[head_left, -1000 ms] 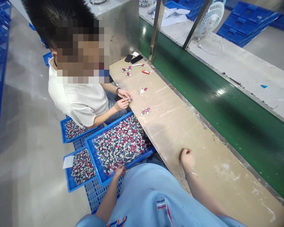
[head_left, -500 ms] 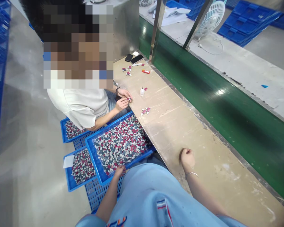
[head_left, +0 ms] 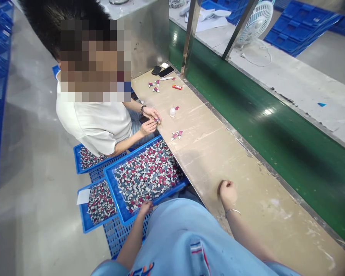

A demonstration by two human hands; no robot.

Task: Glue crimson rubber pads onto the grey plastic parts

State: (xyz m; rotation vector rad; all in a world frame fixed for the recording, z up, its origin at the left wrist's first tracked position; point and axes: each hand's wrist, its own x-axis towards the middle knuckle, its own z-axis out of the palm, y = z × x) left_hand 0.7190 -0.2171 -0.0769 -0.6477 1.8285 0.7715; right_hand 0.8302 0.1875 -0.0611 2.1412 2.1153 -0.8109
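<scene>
My left hand (head_left: 145, 208) is closed at the near rim of a large blue tray (head_left: 115, 203), its fingers curled over the edge. That tray is full of small maroon, grey and white pieces (head_left: 149, 172). On the tan tabletop (head_left: 207, 161) my right hand (head_left: 228, 193) rests as a loose fist, with nothing showing in it. A small cluster of maroon and white pieces (head_left: 177, 135) lies farther up the table. Beyond it stands a small white bottle with a thin tip (head_left: 173, 111).
A co-worker in a white shirt (head_left: 94, 126) sits at left, holding a small piece in both hands. Two more blue trays (head_left: 84, 220) of pieces lie lower. Phones (head_left: 166, 71) and a red lighter (head_left: 177, 87) are at the far end; a green belt (head_left: 247, 99) runs alongside.
The co-worker's head and upper body have shifted slightly down and to the left, and their hands have moved a little. Both of my hands have stayed in place.
</scene>
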